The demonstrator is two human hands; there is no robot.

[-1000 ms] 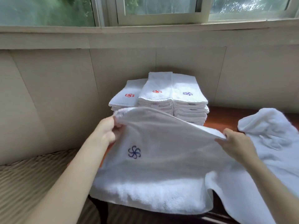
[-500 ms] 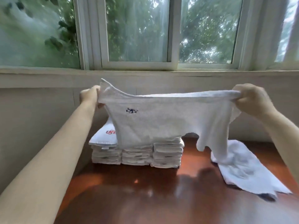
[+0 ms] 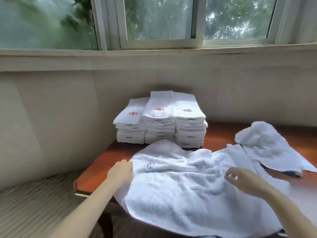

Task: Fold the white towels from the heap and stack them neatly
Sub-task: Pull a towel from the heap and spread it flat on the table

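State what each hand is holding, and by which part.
Left hand grips the spread white terry towel at its left edge; the blurred right hand above it looks empty.

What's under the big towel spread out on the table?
The reddish wooden table shows left of the spread towel; anything else beneath it is covered.

Three towel stacks (image 3: 130,125) (image 3: 160,121) (image 3: 189,125), two loose towels (image 3: 188,189) (image 3: 267,148)

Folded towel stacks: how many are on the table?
3, side by side at the wall: left stack, red emblem; middle stack, red emblem; right stack, dark emblem. Others behind could be hidden.
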